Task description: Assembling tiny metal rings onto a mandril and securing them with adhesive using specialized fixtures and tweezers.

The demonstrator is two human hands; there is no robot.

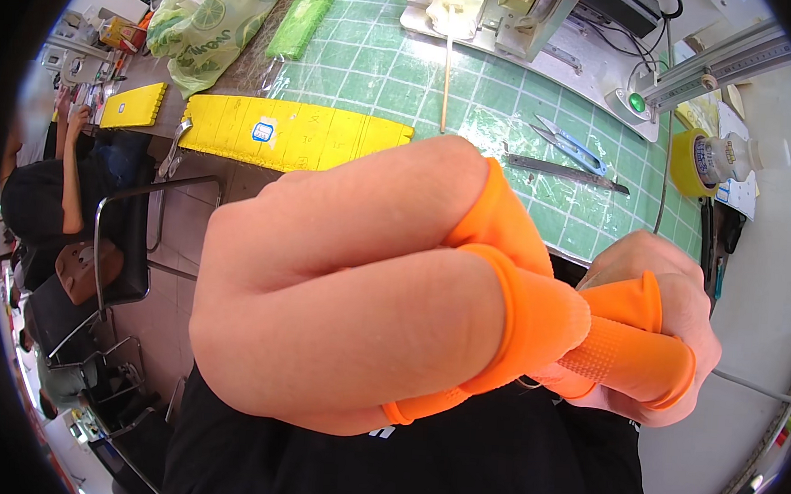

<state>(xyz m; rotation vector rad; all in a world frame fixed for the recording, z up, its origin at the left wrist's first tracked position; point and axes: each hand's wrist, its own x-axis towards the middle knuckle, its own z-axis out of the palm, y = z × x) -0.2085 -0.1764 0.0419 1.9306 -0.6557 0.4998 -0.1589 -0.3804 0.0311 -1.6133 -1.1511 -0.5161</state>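
Observation:
My left hand (pixel 339 289) fills the middle of the view, close to the camera, with smooth orange finger cots (pixel 513 254) on its fingertips. My right hand (pixel 673 300) is at the right, its fingers curled and also covered in orange cots. The left fingertips pinch the textured orange cot (pixel 629 359) on one right finger. Both hands are held above my black shirt (pixel 454 468), in front of the table edge.
A green cutting mat (pixel 380 56) covers the table, with a yellow strip (pixel 293 137), blue-handled scissors (pixel 569 144), a metal blade (pixel 568 171), a thin stick (pixel 446 78), a yellow tape roll (pixel 691 161) and a machine (pixel 509 14). A seated person (pixel 46 189) and a chair (pixel 124 248) are at left.

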